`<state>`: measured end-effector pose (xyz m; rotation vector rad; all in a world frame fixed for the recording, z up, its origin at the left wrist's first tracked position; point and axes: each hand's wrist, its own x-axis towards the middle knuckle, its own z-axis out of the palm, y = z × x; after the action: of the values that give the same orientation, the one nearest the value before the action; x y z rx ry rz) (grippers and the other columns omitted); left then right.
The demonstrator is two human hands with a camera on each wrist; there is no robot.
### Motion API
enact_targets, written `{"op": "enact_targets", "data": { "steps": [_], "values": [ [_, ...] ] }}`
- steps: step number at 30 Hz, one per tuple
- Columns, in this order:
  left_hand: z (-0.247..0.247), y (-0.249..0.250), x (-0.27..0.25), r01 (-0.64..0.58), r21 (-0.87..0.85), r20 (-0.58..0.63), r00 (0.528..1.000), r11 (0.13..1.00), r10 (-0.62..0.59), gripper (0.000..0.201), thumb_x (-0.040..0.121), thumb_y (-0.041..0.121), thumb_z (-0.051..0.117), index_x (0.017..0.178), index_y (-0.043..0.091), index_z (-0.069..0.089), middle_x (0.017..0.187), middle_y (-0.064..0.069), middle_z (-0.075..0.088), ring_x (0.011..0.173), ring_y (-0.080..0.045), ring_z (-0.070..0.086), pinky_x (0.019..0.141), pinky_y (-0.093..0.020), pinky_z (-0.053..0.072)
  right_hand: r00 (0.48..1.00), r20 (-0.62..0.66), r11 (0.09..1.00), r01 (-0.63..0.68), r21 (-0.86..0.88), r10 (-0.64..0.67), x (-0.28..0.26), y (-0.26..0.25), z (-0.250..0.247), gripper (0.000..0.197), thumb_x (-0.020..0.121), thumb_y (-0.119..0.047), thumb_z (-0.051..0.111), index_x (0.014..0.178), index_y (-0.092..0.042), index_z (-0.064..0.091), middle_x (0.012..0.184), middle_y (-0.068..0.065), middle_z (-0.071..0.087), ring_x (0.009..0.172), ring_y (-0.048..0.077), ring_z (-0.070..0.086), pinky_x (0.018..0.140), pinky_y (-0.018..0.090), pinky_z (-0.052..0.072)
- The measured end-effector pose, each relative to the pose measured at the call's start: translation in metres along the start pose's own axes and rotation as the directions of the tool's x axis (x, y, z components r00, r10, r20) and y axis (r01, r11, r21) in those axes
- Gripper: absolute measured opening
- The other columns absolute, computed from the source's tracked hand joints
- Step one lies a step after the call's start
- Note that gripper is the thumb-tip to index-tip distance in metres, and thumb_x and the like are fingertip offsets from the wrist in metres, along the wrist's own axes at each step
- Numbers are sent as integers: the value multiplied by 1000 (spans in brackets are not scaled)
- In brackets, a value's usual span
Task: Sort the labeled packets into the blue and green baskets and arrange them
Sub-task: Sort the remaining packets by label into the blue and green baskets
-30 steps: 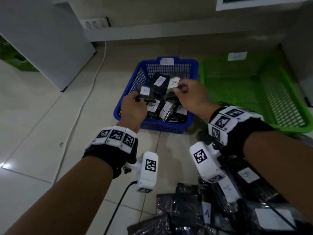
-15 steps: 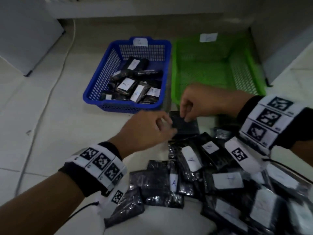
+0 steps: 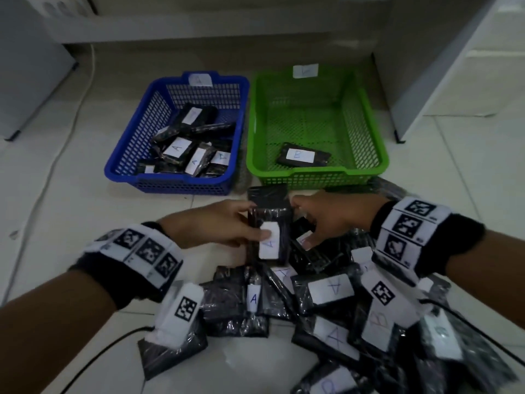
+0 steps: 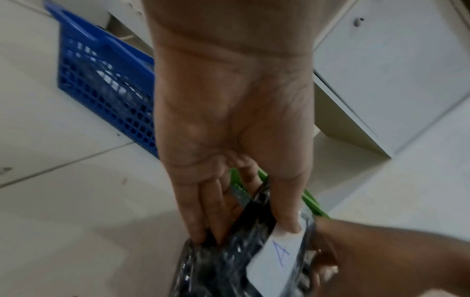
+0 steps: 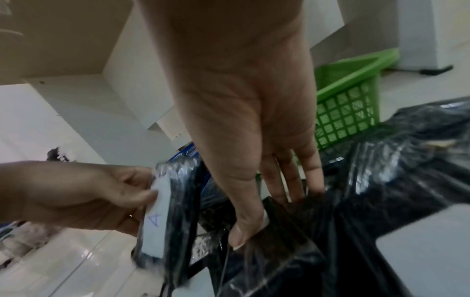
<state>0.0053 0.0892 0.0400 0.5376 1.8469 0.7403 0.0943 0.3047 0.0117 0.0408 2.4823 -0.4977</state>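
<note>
My left hand holds a black packet with a white label A upright, thumb on the label; it is over the near floor in front of both baskets. The left wrist view shows my left hand's thumb and fingers pinching this A packet. Beside it, my right hand pinches another black packet at the top of the pile; its label is hidden. The blue basket holds several A packets. In the green basket lies one B packet.
The pile of labeled black packets spreads over the tiled floor toward the lower right. A white cabinet stands right of the green basket, a grey panel far left. A white cable runs along the left floor.
Both hands left the blue basket and came back to the pile. My left hand has picked up an A packet, and a B packet now shows in the green basket.
</note>
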Motion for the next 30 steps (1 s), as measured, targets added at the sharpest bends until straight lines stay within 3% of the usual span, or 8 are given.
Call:
{"op": "enact_targets", "data": {
  "steps": [3, 6, 11, 16, 20, 23, 27, 30],
  "values": [
    [-17, 8, -8, -29, -245, -35, 999, 969, 21, 35, 90, 27, 72, 124, 30, 63, 117, 1, 74, 109, -19, 71, 96, -38, 54, 997, -56, 984, -43, 175, 53, -6, 2, 2, 75, 63, -36, 91, 119, -21, 43, 107, -2, 56, 99, 22, 58, 84, 33, 53],
    [-30, 14, -10, -115, -279, -261, 965, 953, 40, 36, 89, 39, 72, 124, 44, 61, 106, 9, 75, 91, -13, 70, 86, -40, 55, 992, -98, 934, -36, 355, 76, -13, 1, -3, 65, 66, -25, 91, 113, -21, 46, 100, 1, 62, 90, 18, 62, 75, 32, 55],
    [-52, 23, 2, -390, -285, -701, 708, 876, 87, 20, 103, 28, 56, 119, 26, 69, 105, 0, 71, 75, -7, 67, 56, -25, 54, 966, -252, 808, 102, 580, 60, -19, -1, -19, 29, 73, -14, 85, 90, -20, 63, 85, -9, 64, 59, -4, 55, 54, 16, 43],
    [-81, 26, 30, -456, -302, -797, 603, 837, 41, 38, 96, 7, 60, 133, 18, 63, 114, -2, 72, 93, -16, 73, 78, -32, 62, 913, -387, 509, 274, 816, 129, -7, -5, -52, 13, 77, -10, 81, 84, -14, 71, 75, -4, 69, 61, 1, 63, 52, 15, 48],
    [-89, 22, 56, -286, 9, -853, 497, 958, 156, 38, 98, 7, 59, 136, 10, 60, 126, -4, 65, 111, -16, 62, 103, -37, 52, 819, -448, 268, 370, 890, 358, 25, -4, -78, 16, 78, -1, 78, 93, -8, 75, 94, 9, 76, 89, 21, 73, 75, 29, 59],
    [-90, 12, 70, -222, -8, -847, 520, 975, 112, 33, 97, 9, 61, 130, 15, 61, 127, -8, 65, 100, -18, 63, 92, -37, 57, 749, -481, 285, 389, 876, 455, 47, 0, -96, 21, 82, 6, 71, 93, -12, 73, 106, 12, 71, 94, 24, 71, 79, 32, 61],
    [-78, 2, 64, -221, 389, -828, 342, 895, 444, 32, 90, 12, 66, 122, 18, 67, 115, -5, 66, 110, -22, 60, 99, -43, 50, 785, -408, 283, 305, 909, 466, 60, 5, -111, 51, 86, 6, 67, 132, -9, 54, 121, 11, 62, 101, 21, 64, 77, 29, 59],
    [-58, 2, 47, -255, 606, -714, 244, 753, 657, 19, 85, 22, 66, 104, 20, 67, 101, 1, 63, 99, -22, 58, 89, -47, 48, 831, -383, 504, 147, 851, 404, 50, 10, -108, 49, 89, -3, 67, 135, -16, 53, 110, 3, 64, 95, 13, 63, 79, 27, 58]
  ]
}}
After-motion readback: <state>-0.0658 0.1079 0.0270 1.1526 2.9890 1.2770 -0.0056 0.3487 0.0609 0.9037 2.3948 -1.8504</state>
